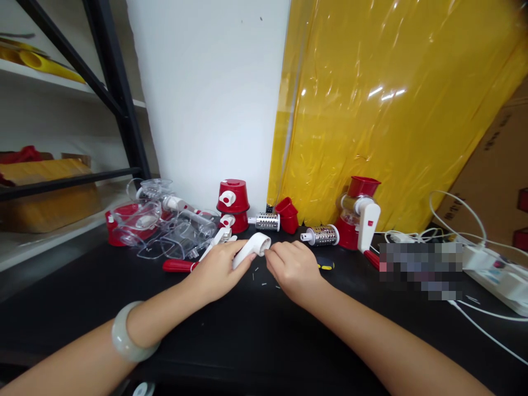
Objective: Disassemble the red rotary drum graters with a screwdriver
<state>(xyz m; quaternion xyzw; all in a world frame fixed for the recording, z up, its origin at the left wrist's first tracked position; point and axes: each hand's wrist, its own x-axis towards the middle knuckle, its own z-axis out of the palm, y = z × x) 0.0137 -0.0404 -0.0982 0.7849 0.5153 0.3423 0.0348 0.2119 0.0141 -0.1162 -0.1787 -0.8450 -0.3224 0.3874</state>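
My left hand (220, 269) is closed around a white crank handle (252, 245), its round hollow end facing right. A red grip (177, 266) sticks out left of this hand; its join to the crank is hidden. My right hand (293, 270) is pinched at the crank's open end, and whatever its fingertips hold cannot be made out. Several small metal pins (264, 284) lie on the black table (256, 341) below the hands. Partly hidden behind my right hand is a black-and-yellow tool (326, 265).
Clear plastic parts (185, 231) pile up at left. Stacked red bases (233, 203), grater drums (267, 221) (324, 235) and a red chute (287, 215) stand behind. An assembled drum grater (358, 217) is at right, near white cables and a power strip (501, 280).
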